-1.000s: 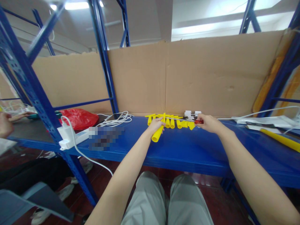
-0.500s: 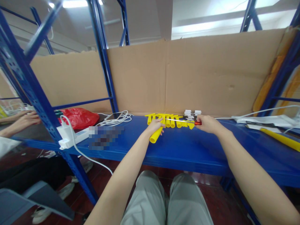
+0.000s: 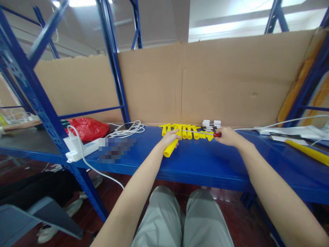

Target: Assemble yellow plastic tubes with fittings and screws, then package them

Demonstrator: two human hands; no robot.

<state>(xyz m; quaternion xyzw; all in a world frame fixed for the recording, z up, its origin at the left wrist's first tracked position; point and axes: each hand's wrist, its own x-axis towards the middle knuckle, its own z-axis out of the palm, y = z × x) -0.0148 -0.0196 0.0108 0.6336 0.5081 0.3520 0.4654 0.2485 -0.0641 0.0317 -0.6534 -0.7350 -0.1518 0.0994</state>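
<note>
My left hand (image 3: pixel 169 138) is closed around a yellow plastic tube (image 3: pixel 169 150), whose open round end points toward me. In my right hand (image 3: pixel 228 137) is a screwdriver (image 3: pixel 218 134) with a red handle. Its long thin metal shaft runs left, level, to the far part of the held tube. Whether the tip sits in a screw is too small to tell. Behind and beside the tube, several yellow T-shaped tube pieces (image 3: pixel 189 136) lie in a row. Small yellow parts (image 3: pixel 208 136) are just left of my right hand.
White and black pieces (image 3: pixel 211 124) are stacked against the cardboard wall (image 3: pixel 218 79). A white power strip (image 3: pixel 88 147), coiled white cable (image 3: pixel 131 129) and red bag (image 3: pixel 88 128) occupy the left. A long yellow tube (image 3: pixel 309 151) lies right, on the blue shelf (image 3: pixel 210 164).
The screwdriver and held tube stay in almost the same place; the red handle looks slightly turned. At far left, another person's hands have drawn back to the left, leaving only a forearm visible.
</note>
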